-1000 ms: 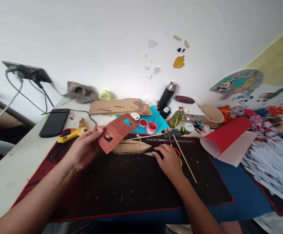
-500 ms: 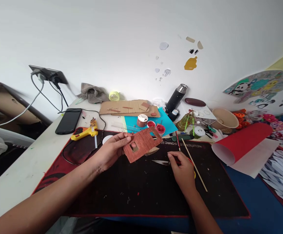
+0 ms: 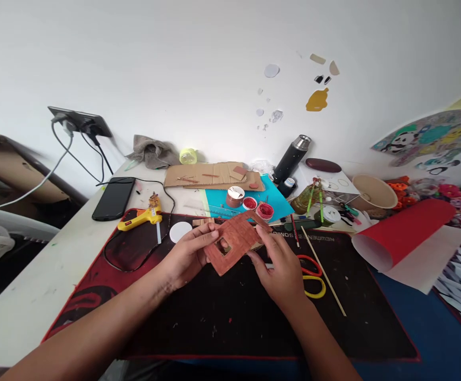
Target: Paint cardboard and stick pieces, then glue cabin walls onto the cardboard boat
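Both hands grip a reddish-brown painted cardboard piece [image 3: 235, 241] with rectangular cut-outs, held tilted above the dark desk mat [image 3: 198, 328]. My left hand [image 3: 190, 251] pinches its left edge, thumb on top, beside one cut-out. At the opposite edge my right hand [image 3: 281, 264] closes on it with thumb and fingers. Scissors with red and yellow handles [image 3: 313, 286] lie on the mat just right of my right hand; their blades are mostly hidden behind it. Beyond them rest a thin wooden stick [image 3: 323, 271] and a pencil [image 3: 295, 230].
A yellow glue gun [image 3: 141, 218] and a phone [image 3: 113, 198] sit at left. Open paint pots [image 3: 264, 211] stand on a blue sheet [image 3: 276, 193] behind the hands, near cardboard strips [image 3: 198, 173]. A black flask [image 3: 291, 159] and a red paper roll [image 3: 403, 235] are at right.
My right hand has left the scissors, moved left and taken hold of the cardboard piece's right edge. The piece has come slightly lower and nearer. The view has shifted slightly.
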`<state>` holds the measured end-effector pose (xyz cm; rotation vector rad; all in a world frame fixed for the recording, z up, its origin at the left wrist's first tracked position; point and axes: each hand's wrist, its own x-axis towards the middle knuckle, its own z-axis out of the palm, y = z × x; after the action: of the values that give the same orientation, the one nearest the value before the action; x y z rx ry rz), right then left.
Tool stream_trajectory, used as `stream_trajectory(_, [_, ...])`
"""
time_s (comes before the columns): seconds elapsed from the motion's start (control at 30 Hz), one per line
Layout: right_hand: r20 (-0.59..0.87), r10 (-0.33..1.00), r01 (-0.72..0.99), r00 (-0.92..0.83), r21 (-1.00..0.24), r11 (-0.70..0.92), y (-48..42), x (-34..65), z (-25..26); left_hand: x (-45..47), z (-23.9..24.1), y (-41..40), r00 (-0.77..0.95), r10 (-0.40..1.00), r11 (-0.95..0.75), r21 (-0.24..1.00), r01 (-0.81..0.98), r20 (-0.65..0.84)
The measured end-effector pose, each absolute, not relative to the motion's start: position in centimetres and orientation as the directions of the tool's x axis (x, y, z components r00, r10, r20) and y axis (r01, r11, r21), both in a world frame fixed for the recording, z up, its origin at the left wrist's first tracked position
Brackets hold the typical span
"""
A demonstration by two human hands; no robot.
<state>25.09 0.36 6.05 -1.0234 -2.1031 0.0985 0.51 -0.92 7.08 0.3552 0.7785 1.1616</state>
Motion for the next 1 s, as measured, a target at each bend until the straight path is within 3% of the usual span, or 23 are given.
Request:
stream_trajectory(0.1, [0.627, 0.672, 0.646, -0.395, -0.33, 0.688, 0.8, 24.4, 6.6, 0.4, 7.4, -1.2, 0.196, 0.915, 0.387, 0.631, -0.672, -0.352])
stream_trajectory(0.23, [0.588, 0.725, 0.651, -0.359, -0.399, 0.646, 1.3, 24.0, 7.1, -0.1, 7.9, -1.5, 0.225, 0.929, 0.369, 0.69, -0.623, -0.294])
stream_trajectory(0.37, [0.536, 0.824, 0.573, -0.184, -0.623, 0.533, 1.4, 23.3, 7.8, -0.9, 8.0, -1.2, 0.283, 0.949, 0.286, 0.757, -0.587, -0.139])
stream_trajectory(0.47, [0.365, 0.93, 0.39, -0.029, -0.853, 0.347, 1.3, 22.9, 8.8, -1.5, 8.2, -0.9, 0.109, 0.993, 0.094, 0.861, -0.499, -0.045])
stream_trajectory(0.57, [0.172, 0.985, 0.196, -0.011, -0.966, 0.171, 1.2, 22.6, 9.6, -1.7, 8.7, -0.7, -0.011, 1.0, 0.013, 0.947, -0.322, -0.018])
stream_trajectory(0.73, [0.05, 0.994, 0.032, -0.099, -0.998, 0.053, 0.5, 21.6, 9.3, -1.0, 9.0, -1.0, 0.099, 0.991, 0.111, 0.953, -0.28, -0.087])
stream_trajectory(1.0, [-0.004, 0.983, 0.02, -0.184, -1.0, -0.001, 0.0, 20.7, 7.9, -0.5, 8.4, -0.9, 0.166, 0.986, 0.064, 0.983, -0.172, -0.035])
